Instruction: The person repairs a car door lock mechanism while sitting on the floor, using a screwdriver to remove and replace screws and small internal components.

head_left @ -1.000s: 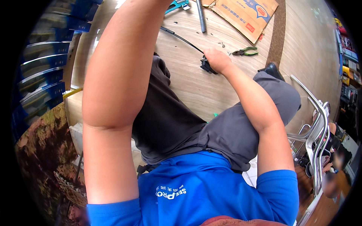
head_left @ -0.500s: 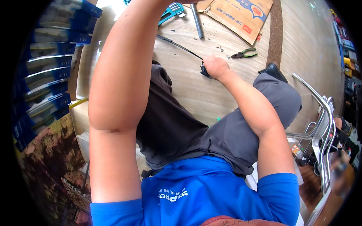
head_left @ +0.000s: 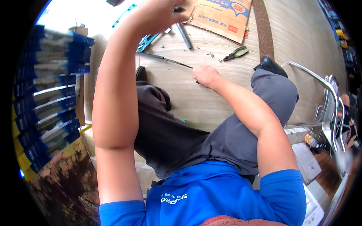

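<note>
My right hand (head_left: 206, 76) is closed around the end of a thin black rod (head_left: 171, 61), just above the floor in the middle. A bit of black shows under the fingers; the rest of that end is hidden. My left arm stretches far forward. At the top edge, my left hand (head_left: 162, 18) has its thumb and fingers around something dark (head_left: 178, 8), too little of which shows to name. Below that hand lie a teal tool case (head_left: 146, 43), partly covered by my forearm, and a grey tube (head_left: 184, 36).
Green-handled pliers (head_left: 236, 54) lie beside small loose metal parts (head_left: 220, 61). Flattened cardboard (head_left: 220, 19) lies farther off. Blue packages (head_left: 30, 126) are stacked at left, and a bent metal tube frame (head_left: 327, 89) stands at right. My black shoe (head_left: 270, 67) rests on the floor.
My left hand has come into view at the top. My right hand still grips the rod but has turned, hiding the black piece at its end. The view has shifted a little.
</note>
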A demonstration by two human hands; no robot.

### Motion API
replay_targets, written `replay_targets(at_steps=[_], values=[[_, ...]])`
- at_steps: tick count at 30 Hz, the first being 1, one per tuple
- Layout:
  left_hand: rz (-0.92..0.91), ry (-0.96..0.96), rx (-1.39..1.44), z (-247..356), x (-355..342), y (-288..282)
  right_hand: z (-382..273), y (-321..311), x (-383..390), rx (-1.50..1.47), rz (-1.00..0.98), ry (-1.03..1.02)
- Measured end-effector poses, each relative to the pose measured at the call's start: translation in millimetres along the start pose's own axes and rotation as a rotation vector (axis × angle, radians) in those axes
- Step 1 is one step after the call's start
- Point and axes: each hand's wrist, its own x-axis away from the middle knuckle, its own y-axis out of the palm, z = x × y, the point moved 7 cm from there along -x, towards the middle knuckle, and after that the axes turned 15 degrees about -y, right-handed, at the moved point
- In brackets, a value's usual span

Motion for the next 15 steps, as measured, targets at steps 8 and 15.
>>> replay_targets(at_steps=[8, 15], values=[[-0.752, 0.753, 0.409, 139.1, 147.6, 5.1, -17.4, -15.5, 7.5, -0.001, -0.015, -0.012], [-0.384, 1.034, 0.706, 143.8, 188.7, -9.9, -9.0, -6.7, 7.4, -0.042, 0.004, 0.056]])
